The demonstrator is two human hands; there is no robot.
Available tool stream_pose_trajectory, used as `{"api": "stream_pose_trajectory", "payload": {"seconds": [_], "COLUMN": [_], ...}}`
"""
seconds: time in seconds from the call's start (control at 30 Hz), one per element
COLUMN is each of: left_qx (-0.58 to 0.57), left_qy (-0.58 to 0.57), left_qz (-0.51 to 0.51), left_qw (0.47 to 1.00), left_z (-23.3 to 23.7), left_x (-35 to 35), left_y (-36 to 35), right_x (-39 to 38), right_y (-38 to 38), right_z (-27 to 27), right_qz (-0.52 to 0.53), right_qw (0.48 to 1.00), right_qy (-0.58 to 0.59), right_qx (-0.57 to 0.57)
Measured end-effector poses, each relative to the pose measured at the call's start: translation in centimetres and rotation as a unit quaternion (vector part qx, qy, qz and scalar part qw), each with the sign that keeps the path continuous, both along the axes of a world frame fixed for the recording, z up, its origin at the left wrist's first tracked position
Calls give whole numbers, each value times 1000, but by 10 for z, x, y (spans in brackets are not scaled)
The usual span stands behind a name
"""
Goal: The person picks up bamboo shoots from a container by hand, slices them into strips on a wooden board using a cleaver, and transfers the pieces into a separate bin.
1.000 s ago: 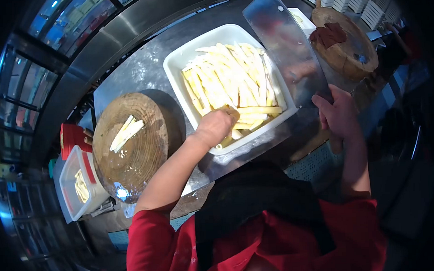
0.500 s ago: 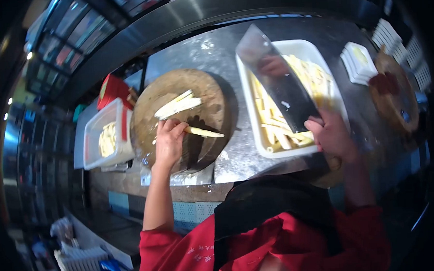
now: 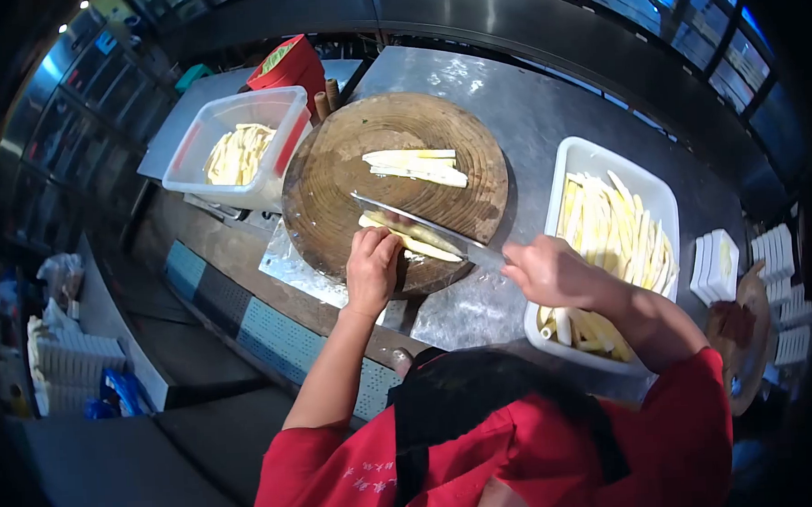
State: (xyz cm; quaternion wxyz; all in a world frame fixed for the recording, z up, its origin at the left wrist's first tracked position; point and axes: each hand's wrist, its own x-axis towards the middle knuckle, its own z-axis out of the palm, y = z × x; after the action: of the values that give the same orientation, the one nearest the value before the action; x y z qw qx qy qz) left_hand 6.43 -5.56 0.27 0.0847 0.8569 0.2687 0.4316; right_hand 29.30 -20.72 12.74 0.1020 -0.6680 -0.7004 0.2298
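Observation:
My left hand (image 3: 371, 269) is closed on a pale yellow-white vegetable stalk (image 3: 435, 249), pressing it down on the round wooden chopping board (image 3: 326, 180) near its front edge. Wrapped round the handle of a cleaver (image 3: 427, 225), my right hand (image 3: 552, 271) is just past the board's right side. The blade stands on edge along the stalk's far side, close to my left fingertips, and the stalk shows on both sides of it. Split pale pieces (image 3: 416, 166) lie together farther back on the board.
A white tub (image 3: 561, 170) full of pale stalks stands on the right of the metal counter (image 3: 509, 113). At the left is a clear tub (image 3: 185, 172) of cut pieces, with a red container (image 3: 298, 68) behind it. White stacked dishes (image 3: 715, 267) sit far right.
The cleaver has come from above the right tub to the board, beside the stalk. My left hand has lowered the stalk onto the wood. The whole view has turned.

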Motion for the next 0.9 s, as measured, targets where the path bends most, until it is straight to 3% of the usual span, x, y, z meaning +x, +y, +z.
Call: {"api": "stream_pose_trajectory", "payload": {"seconds": [0.13, 0.2, 0.37, 0.43, 0.47, 0.6, 0.9], "left_qx": [-19, -29, -38, -48, -49, -43, -31], "left_qy": [-8, -7, -29, -12, -5, -4, -31], "left_qz": [6, -7, 1, -4, -9, -6, -3], "left_qw": [1000, 1000, 999, 999, 999, 999, 999], "left_z": [1, 0, -2, -2, 0, 5, -7], "left_x": [2, 1, 2, -1, -1, -6, -10], "left_y": [1, 2, 6, 4, 4, -3, -8], "right_x": [12, 17, 6, -13, -27, -26, -16], "right_y": [-3, -7, 16, 34, 45, 31, 4], "right_z": [12, 9, -4, -10, 0, -16, 27], "right_qz": [-14, 22, 57, 102, 90, 99, -34], "right_qw": [994, 998, 997, 995, 991, 994, 992], "right_qy": [-10, -32, -23, 23, -13, -53, -84], "right_qx": [-111, -57, -44, 1, -95, -18, -85]}}
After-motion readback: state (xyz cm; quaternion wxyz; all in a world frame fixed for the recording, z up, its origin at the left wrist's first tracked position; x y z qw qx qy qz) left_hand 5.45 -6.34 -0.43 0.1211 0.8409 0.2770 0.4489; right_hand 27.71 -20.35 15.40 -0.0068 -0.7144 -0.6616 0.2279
